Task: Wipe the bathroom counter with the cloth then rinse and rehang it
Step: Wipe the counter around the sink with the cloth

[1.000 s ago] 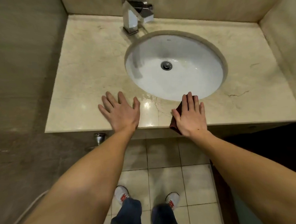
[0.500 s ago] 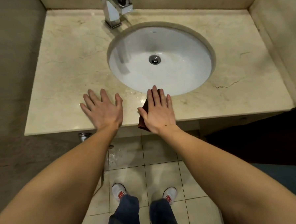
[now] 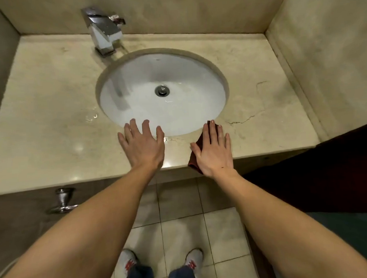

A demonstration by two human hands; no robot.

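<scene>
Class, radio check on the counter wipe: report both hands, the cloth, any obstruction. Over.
Left hand flat on the counter, holding nothing. Right hand pressing the dark red cloth at the front edge. No object seen beside the cloth.

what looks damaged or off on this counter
A dark hairline crack runs through the counter right of the basin, just past the right hand pressing the cloth. Water droplets glisten left of the basin.

One head view, steeply down.
Wide-angle lens looks forward and down from above the counter (image 3: 49, 107), close in; sink (image 3: 198, 108) fills the middle, tiled floor (image 3: 183, 234) runs along the bottom edge.
</scene>
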